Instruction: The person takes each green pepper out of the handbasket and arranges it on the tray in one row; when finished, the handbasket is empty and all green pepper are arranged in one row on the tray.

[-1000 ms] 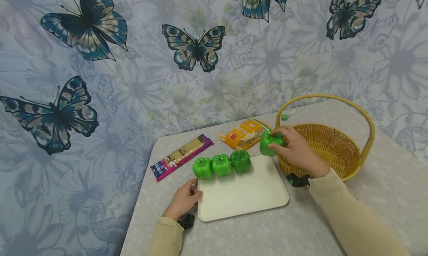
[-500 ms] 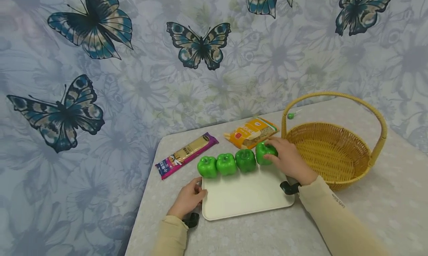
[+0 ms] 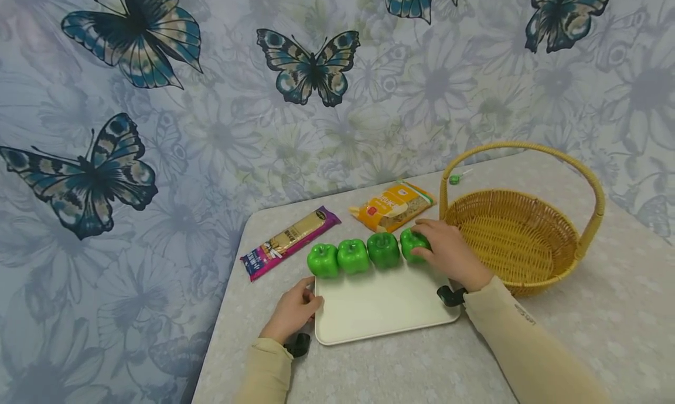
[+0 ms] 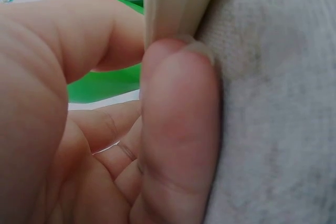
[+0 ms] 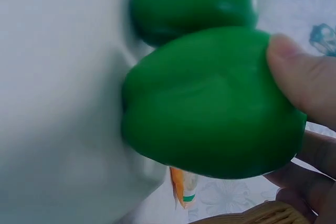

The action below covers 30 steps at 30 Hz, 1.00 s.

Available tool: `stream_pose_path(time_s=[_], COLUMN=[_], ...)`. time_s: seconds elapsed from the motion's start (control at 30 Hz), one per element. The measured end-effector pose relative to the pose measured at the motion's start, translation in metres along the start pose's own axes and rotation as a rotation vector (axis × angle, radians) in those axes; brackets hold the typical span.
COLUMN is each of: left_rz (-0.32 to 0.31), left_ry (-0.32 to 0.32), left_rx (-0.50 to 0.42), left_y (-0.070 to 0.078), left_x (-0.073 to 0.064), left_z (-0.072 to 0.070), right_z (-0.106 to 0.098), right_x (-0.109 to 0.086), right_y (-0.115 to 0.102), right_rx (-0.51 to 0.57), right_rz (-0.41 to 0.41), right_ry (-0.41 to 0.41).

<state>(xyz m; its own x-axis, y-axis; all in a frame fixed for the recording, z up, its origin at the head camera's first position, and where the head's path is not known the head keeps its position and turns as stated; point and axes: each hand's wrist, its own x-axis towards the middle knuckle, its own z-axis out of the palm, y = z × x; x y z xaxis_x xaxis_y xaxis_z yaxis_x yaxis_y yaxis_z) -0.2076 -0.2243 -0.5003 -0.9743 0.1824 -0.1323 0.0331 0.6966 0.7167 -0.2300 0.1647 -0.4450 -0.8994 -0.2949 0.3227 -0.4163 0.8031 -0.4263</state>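
In the head view, several green bell peppers stand in a row along the far edge of a white tray (image 3: 387, 310). My right hand (image 3: 448, 251) holds the rightmost bell pepper (image 3: 412, 245) from above. The right wrist view shows thumb and fingers round this bell pepper (image 5: 210, 103), its base at the tray surface and its side against the neighbouring bell pepper (image 5: 194, 3). At the tray's left edge, my left hand (image 3: 291, 310) pinches the rim. Close up in the left wrist view, fingertips (image 4: 181, 66) meet the tray's edge (image 4: 176, 3), just above the tablecloth.
A yellow wicker basket (image 3: 566, 269) with a tall handle stands right of the tray. Behind the peppers lie a purple noodle packet (image 3: 290, 243) and an orange pasta bag (image 3: 394, 206). A small green item (image 3: 454, 180) lies behind the basket, near the patterned wall.
My right hand has brought its bell pepper left and down from beside the basket to the right end of the row. The left hand has stayed at the tray's edge.
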Motion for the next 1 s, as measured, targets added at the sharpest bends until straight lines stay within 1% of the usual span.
stream_pose_path(time_s=[0.2,0.37,0.53,0.7,1.0], left_rz=[0.008,0.007,-0.002,0.004,-0.003], left_ry=[0.004,0.004,0.002,0.006,-0.006], left_rx=[-0.013,-0.015,-0.02,-0.024,-0.018], left_y=[-0.0014,0.0003,0.0001,0.0004,-0.0021], left_x=[0.0004,0.0,-0.0033,-0.0065,-0.0038], left_z=[0.0005,0.0007,0.0007,0.0011,0.0031], right_z=[0.0023,0.0041,0.0049,0.0049,0.0064], right_x=[0.0007,0.0004,-0.0007,-0.0023,-0.0068], right_y=[-0.0001,0.0013,0.001,0.0013,0.0037], right_rx=[0.005,0.013,0.02,0.031,0.022], right_rz=[0.007,0.018,0.0,-0.015,-0.002], right_ry=[-0.005,-0.011,-0.008,-0.001,0.001])
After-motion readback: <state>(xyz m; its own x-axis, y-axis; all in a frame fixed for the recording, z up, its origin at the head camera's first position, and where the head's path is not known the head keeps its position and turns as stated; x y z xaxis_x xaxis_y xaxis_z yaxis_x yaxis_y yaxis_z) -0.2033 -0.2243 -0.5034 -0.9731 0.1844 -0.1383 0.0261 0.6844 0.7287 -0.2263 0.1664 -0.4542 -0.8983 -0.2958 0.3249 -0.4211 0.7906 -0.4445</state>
